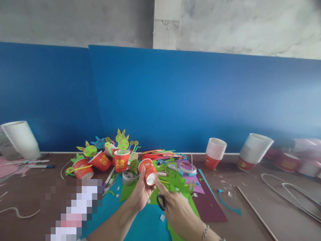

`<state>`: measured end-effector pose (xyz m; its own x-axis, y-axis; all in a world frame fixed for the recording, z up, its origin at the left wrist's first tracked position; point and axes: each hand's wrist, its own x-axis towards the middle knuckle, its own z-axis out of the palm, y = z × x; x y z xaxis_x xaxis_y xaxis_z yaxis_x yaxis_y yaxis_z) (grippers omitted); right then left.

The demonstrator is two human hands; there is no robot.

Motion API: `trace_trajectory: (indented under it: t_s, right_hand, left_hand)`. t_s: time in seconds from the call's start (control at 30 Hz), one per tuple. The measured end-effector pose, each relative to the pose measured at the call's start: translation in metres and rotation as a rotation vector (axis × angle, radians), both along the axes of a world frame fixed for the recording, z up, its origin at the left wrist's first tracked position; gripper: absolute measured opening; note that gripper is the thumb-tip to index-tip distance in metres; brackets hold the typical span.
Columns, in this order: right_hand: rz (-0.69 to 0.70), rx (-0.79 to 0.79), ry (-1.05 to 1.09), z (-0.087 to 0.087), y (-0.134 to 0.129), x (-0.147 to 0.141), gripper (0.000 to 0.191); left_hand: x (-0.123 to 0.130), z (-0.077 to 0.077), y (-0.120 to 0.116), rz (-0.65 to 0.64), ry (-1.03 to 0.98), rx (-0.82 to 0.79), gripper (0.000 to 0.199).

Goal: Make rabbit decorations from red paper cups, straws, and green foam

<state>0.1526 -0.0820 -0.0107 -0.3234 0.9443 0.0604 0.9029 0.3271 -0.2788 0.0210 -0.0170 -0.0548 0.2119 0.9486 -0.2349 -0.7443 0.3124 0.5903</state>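
Observation:
A red paper cup (148, 169) lies tilted in my left hand (142, 192), its white bottom turned toward me. My left thumb and fingers wrap round its side. My right hand (175, 205) is closed around scissors with a black handle (161, 202), and its index finger reaches to the cup's bottom. The scissor blades are hard to make out against the cup. Below both hands lie blue paper (147, 222) and green paper (179, 180) with small white scraps.
Decorated red cups (122, 160) stand or lean at the back left. Stacked cups (216, 150) and taller white stacks (255, 149) are at the right, another stack (21, 139) far left. A tape roll (187, 169), a thin stick (255, 212) and a cable (288, 190) lie about.

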Motion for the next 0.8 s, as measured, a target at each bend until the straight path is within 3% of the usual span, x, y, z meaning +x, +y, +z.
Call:
trace_trajectory:
  t_s: [0.13,0.23,0.3,0.43,0.5,0.57,0.7,0.77,0.8]
  right_hand:
    - [-0.025,0.002,0.050,-0.006,0.001,-0.001,0.063]
    - [-0.066,-0.090,0.353,-0.007,0.003,-0.001,0.047]
    - [-0.135,-0.315,0.688,-0.003,0.007,0.000,0.036]
    - [-0.244,-0.976,1.244,0.013,0.017,0.010,0.034]
    - [-0.224,-1.053,1.287,0.016,0.021,0.013,0.031]
    - [-0.179,-0.858,1.118,0.014,0.020,0.013,0.033]
    - [-0.039,-0.146,0.379,0.001,0.008,0.004,0.043]
    - [-0.026,-0.007,0.123,-0.003,0.003,0.001,0.057]
    - [-0.027,-0.001,0.106,-0.004,0.002,0.001,0.058]
  left_hand:
    - [0.001,0.000,0.000,0.005,0.010,0.023,0.044]
    - [0.001,-0.001,0.001,0.085,0.062,0.088,0.045]
    - [0.000,-0.001,0.002,0.139,0.132,0.139,0.048]
    - [-0.004,0.000,0.005,0.180,0.275,0.162,0.057]
    - [-0.005,0.000,0.006,0.190,0.320,0.162,0.061]
    - [-0.005,-0.001,0.007,0.200,0.361,0.169,0.063]
    - [-0.005,-0.004,0.005,0.193,0.415,0.204,0.061]
    - [-0.004,-0.004,0.003,0.178,0.406,0.229,0.058]
    - [-0.004,-0.004,0.003,0.178,0.397,0.232,0.057]
